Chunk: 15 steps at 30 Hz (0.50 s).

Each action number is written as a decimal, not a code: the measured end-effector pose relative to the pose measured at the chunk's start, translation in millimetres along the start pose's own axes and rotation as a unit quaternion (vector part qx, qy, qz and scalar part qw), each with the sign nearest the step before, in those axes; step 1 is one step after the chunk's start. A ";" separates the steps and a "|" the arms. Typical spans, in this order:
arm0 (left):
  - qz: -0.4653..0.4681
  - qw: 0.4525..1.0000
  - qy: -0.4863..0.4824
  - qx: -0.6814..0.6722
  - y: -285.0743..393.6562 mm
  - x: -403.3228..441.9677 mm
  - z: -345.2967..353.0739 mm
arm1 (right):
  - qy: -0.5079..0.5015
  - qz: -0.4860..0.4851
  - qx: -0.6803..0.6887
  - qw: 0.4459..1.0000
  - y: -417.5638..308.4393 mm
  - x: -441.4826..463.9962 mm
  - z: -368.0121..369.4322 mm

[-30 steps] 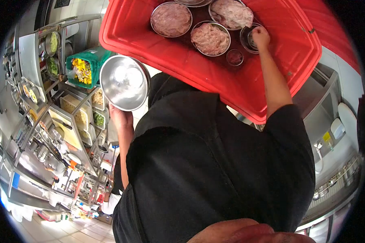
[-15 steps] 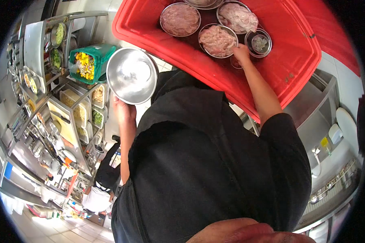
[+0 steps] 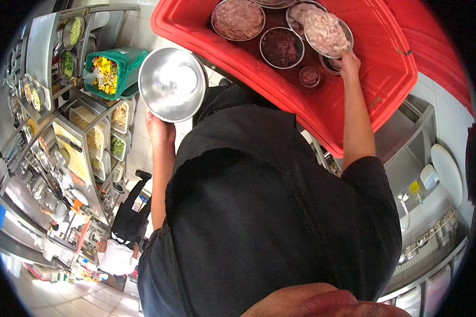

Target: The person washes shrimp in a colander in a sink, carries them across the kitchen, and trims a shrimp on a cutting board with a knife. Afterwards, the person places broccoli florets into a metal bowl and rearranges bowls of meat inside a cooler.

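Inside the red bin, my right hand [image 3: 349, 66] grips the rim of a round metal bowl of pale raw meat [image 3: 325, 33], its fingers closed on the near edge. That bowl overlaps another bowl of pale meat [image 3: 300, 13] and mostly hides a smaller metal bowl [image 3: 329, 64]. To its left are a bowl with dark red contents [image 3: 282, 48] and a small dish of reddish bits [image 3: 309, 77]. Outside the bin, my left hand [image 3: 161, 129] holds an empty shiny metal bowl [image 3: 172, 84] from below; some of its fingers are hidden behind it.
The red bin's [image 3: 238, 71] near rim runs between my two arms. Another bowl of minced-looking meat [image 3: 238, 20] sits at its left. A green bin of yellow scraps [image 3: 106, 76] and metal shelving with food tubs [image 3: 92, 132] stand left. A person in a white top [image 3: 119, 256] is farther back.
My right hand has moved the bowl of meat up and right, over its neighbours, uncovering the bowl with dark red contents and the small dish. My left hand still holds the empty bowl.
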<state>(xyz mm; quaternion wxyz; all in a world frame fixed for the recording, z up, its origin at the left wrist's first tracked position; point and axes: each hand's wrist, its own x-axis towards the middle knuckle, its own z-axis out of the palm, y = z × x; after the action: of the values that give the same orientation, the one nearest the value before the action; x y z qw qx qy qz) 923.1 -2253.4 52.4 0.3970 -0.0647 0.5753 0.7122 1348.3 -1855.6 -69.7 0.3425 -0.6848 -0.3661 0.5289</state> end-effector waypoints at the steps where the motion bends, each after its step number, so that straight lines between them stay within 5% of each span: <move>1: 0.005 1.000 -0.009 -0.002 1.2 0.1 4.0 | -0.002 -0.007 -0.008 1.000 -2.5 9.0 6.5; 6: 0.030 0.999 -0.009 0.006 -2.6 -2.8 4.2 | -0.013 -0.043 -0.008 0.999 3.4 65.3 63.3; 9: 0.032 0.999 -0.005 0.011 6.9 -3.8 8.0 | 0.033 -0.190 -0.245 0.950 30.0 111.6 93.7; 10: 0.038 0.999 0.004 0.001 5.2 -5.8 6.2 | 0.079 -0.169 -0.431 0.883 18.6 112.4 97.7; 13: 0.045 0.998 0.035 -0.022 -2.9 -13.0 -0.2 | 0.156 -0.282 -0.426 0.845 16.3 42.0 99.5; 15: 0.028 0.998 0.057 -0.021 -8.3 -17.9 -0.7 | 0.058 -0.242 -0.423 0.871 37.1 6.0 93.2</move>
<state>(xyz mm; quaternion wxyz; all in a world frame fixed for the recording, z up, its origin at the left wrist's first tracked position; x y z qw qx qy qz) 940.2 -2262.6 55.6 0.3418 -0.0974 0.5837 0.7301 1263.7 -1861.2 -123.5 0.1581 -0.6836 -0.6886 0.1830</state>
